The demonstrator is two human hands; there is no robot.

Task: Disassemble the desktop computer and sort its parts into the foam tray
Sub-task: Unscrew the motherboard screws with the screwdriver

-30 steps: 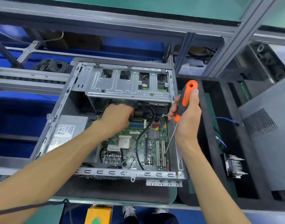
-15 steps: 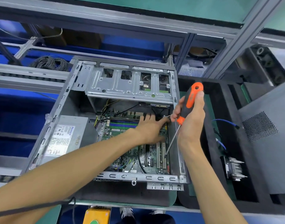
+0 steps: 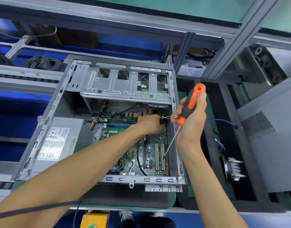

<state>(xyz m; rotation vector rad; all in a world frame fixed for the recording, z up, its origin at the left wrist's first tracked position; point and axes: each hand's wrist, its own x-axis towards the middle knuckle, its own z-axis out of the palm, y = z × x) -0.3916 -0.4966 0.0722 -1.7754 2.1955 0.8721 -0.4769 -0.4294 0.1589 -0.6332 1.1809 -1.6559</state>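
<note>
Ribbed orange-black screwdriver (image 3: 190, 107), perforated steel case (image 3: 125, 83)

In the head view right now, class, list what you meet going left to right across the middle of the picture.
power supply → motherboard → screwdriver in the right hand → foam tray → heatsink → perforated side panel

The foam tray (image 3: 212, 150) lies right of the open case (image 3: 42, 129). Inside the case, the power supply (image 3: 59, 142) sits left of the motherboard (image 3: 151, 155). A heatsink (image 3: 232, 168) lies in the tray.
</note>
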